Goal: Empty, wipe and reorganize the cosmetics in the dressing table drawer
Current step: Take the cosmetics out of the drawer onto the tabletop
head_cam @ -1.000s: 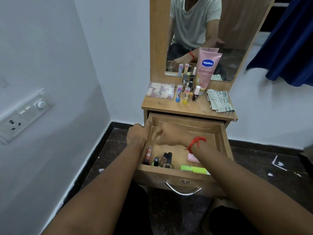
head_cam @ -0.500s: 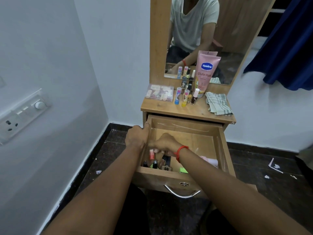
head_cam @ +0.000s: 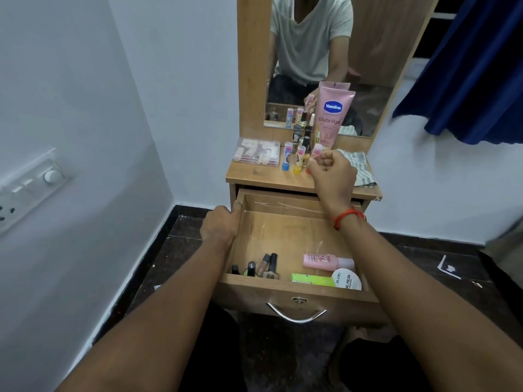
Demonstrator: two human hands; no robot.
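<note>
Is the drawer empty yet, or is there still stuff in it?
Not empty. The open drawer still holds dark little bottles, a pink bottle, a green box and a white jar along its front.

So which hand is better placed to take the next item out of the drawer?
Right, probably. The left hand grips the drawer's left wall, steadying it. The right hand holds a small pink tube over the tabletop.

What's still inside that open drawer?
In the drawer, near the front: several small dark bottles at the left, a pink bottle, a green box and a white nail polish remover tub at the right. The front wall hides their bases.
</note>
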